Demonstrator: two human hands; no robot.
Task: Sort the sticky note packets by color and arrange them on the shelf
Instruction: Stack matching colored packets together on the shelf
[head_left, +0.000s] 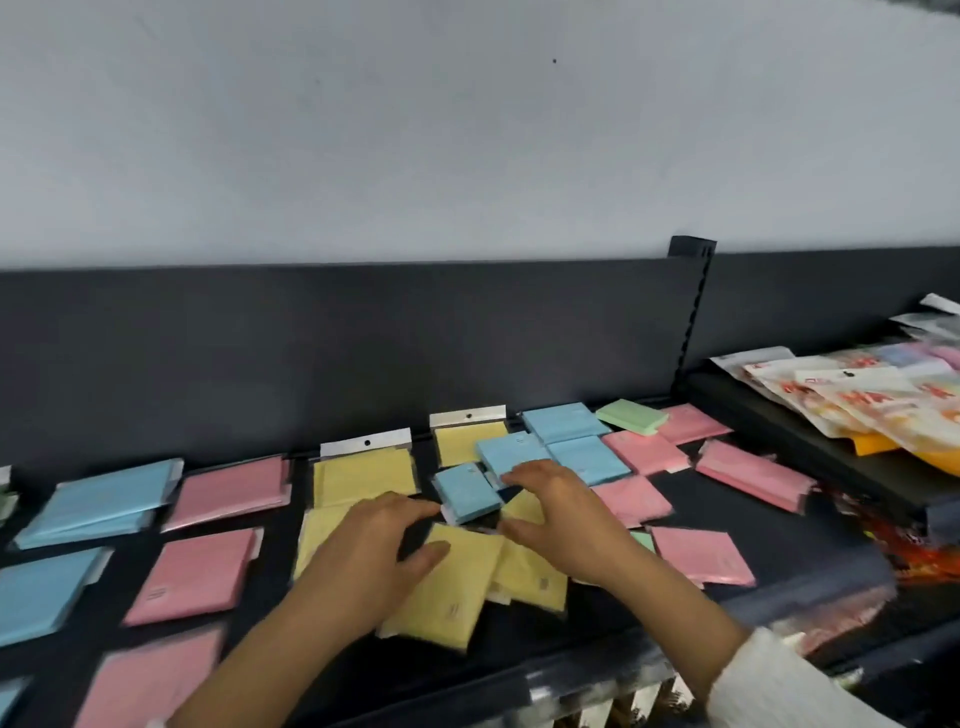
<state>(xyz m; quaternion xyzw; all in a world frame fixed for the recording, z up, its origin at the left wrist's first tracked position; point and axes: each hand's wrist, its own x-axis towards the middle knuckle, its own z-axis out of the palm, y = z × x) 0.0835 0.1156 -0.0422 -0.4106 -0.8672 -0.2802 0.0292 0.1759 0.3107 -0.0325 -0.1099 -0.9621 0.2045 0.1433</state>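
The left grip (384, 540) rests open-fingered on the yellow packets (452, 582). The right grip (550, 512) arches beside the blue packet (467, 493), which lies mid-shelf (540, 642) on the yellows; a pinch cannot be confirmed. Risk: the overlapping packets slide and mix with the pink packets (631, 501). Blur obscures the shelf's near edge. The right grip partly hides a green packet (643, 540).
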